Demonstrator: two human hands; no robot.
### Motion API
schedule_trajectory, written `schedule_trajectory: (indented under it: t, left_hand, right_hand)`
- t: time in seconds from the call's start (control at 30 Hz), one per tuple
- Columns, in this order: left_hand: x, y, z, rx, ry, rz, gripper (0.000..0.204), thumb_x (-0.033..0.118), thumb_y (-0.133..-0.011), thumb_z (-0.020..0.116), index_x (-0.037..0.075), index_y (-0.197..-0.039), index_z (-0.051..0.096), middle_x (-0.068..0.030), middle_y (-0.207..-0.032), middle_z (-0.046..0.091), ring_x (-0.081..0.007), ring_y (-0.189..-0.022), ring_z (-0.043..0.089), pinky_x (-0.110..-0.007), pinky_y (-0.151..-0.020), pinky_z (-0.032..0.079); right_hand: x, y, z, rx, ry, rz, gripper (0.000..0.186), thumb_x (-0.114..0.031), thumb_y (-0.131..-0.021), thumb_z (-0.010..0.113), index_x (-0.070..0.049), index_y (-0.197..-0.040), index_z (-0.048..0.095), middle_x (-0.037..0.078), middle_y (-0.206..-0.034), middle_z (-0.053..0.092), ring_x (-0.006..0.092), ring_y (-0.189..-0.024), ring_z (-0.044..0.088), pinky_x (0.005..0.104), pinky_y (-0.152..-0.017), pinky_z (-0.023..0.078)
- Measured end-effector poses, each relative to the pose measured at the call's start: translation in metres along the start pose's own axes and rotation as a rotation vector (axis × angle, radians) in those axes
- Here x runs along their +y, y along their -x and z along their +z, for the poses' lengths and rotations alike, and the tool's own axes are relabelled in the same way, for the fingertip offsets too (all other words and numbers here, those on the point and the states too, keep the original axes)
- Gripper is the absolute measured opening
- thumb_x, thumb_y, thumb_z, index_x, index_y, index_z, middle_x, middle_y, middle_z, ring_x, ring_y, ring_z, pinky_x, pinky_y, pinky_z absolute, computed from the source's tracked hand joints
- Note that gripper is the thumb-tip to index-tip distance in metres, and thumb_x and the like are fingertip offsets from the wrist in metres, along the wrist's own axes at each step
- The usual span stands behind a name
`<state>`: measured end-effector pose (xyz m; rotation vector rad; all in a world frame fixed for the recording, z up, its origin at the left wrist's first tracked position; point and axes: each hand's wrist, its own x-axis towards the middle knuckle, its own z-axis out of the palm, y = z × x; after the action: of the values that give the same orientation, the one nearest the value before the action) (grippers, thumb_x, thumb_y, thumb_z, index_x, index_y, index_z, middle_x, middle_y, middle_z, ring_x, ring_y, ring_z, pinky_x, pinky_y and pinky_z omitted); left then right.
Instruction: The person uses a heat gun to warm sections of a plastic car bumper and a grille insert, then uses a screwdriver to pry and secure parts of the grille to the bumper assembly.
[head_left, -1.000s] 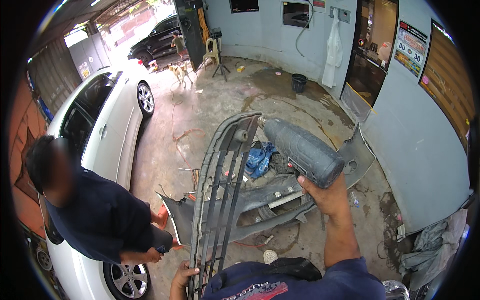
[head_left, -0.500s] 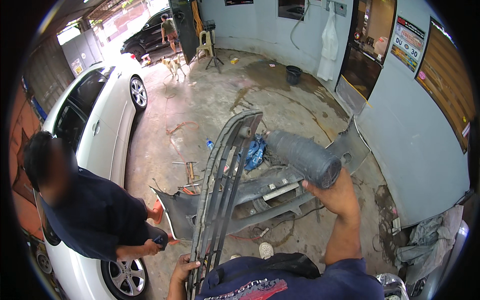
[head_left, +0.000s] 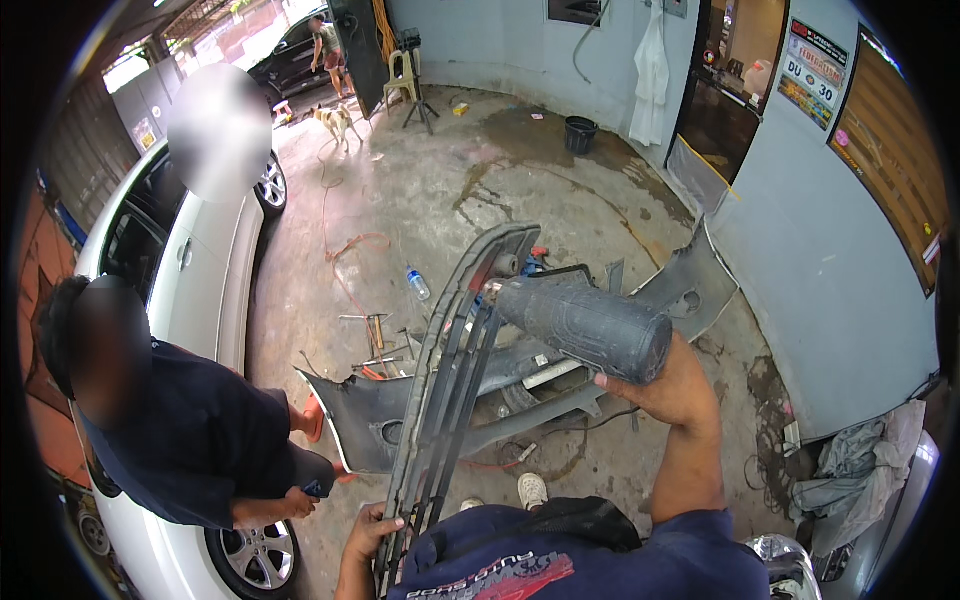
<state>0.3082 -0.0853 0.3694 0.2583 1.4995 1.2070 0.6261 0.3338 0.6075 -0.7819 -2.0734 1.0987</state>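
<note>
Left hand [head_left: 372, 530]: fingers gripping slatted bumper grille [head_left: 428, 400] by lower end | right hand [head_left: 668, 395]: fingers wrapped round dark-grey heat gun [head_left: 590, 325], nozzle by grille's upper end | bumper cover [head_left: 350, 430] beyond, on concrete floor [head_left: 425, 190] | lettered multicolour wall sign [head_left: 812, 75]

The slatted grille [head_left: 424, 402] is showing matt plastic, the handheld tool [head_left: 590, 328] dull scuffed plastic — the white car [head_left: 205, 300] is gleaming glossy, the concrete floor [head_left: 420, 200] is looking rough.
</note>
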Motion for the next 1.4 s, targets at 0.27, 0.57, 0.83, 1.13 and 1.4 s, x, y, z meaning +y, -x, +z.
schedule_trajectory:
  t: [0.27, 0.57, 0.83, 1.13, 1.4]
  left_hand:
    - [-0.006, -0.001, 0.000, 0.015, -0.030, -0.010, 0.035, 0.020, -0.086, 0.082, -0.006, -0.108, 0.075, -0.0147, -0.086, 0.078, -0.0206, -0.065, 0.073, -0.034, -0.061, 0.059]
    - [-0.001, -0.002, 0.005, -0.024, -0.087, 0.019, 0.035, 0.020, -0.087, 0.084, -0.005, -0.110, 0.077, -0.0093, -0.091, 0.079, -0.0176, -0.080, 0.073, -0.032, -0.077, 0.056]
    - [0.003, 0.000, 0.007, -0.050, -0.141, -0.011, 0.037, 0.021, -0.088, 0.084, -0.003, -0.116, 0.078, -0.0076, -0.093, 0.078, -0.0157, -0.080, 0.072, -0.029, -0.078, 0.055]
    - [0.015, 0.003, 0.015, -0.043, -0.151, -0.035, 0.033, 0.021, -0.089, 0.085, -0.001, -0.111, 0.077, -0.0052, -0.092, 0.077, -0.0143, -0.081, 0.072, -0.028, -0.079, 0.056]
    - [0.016, 0.001, 0.016, -0.035, -0.160, -0.045, 0.032, 0.020, -0.089, 0.085, -0.002, -0.111, 0.077, -0.0057, -0.092, 0.077, -0.0139, -0.081, 0.072, -0.027, -0.077, 0.055]
  right_hand:
    - [0.006, -0.012, 0.007, 0.091, 0.023, 0.104, 0.055, -0.019, -0.080, 0.094, 0.005, -0.123, 0.070, 0.018, -0.113, 0.079, 0.0241, -0.104, 0.075, 0.0384, -0.093, 0.058]
    - [0.018, -0.011, 0.005, 0.127, 0.112, 0.315, 0.051, -0.017, -0.082, 0.091, 0.004, -0.123, 0.070, 0.013, -0.108, 0.078, 0.0224, -0.096, 0.073, 0.0393, -0.087, 0.057]
    - [0.013, -0.009, 0.008, 0.105, -0.027, 0.293, 0.038, 0.002, -0.084, 0.083, 0.003, -0.118, 0.068, 0.007, -0.089, 0.072, 0.0138, -0.073, 0.065, 0.0331, -0.065, 0.053]
    - [0.006, -0.008, 0.003, 0.038, 0.005, 0.288, 0.024, -0.004, -0.085, 0.084, 0.005, -0.102, 0.070, 0.006, -0.078, 0.069, 0.0141, -0.068, 0.063, 0.0337, -0.063, 0.050]
    - [0.018, -0.014, -0.007, 0.049, 0.217, 0.361, 0.020, -0.003, -0.083, 0.084, 0.005, -0.096, 0.070, 0.006, -0.075, 0.069, 0.0141, -0.065, 0.063, 0.0341, -0.062, 0.051]
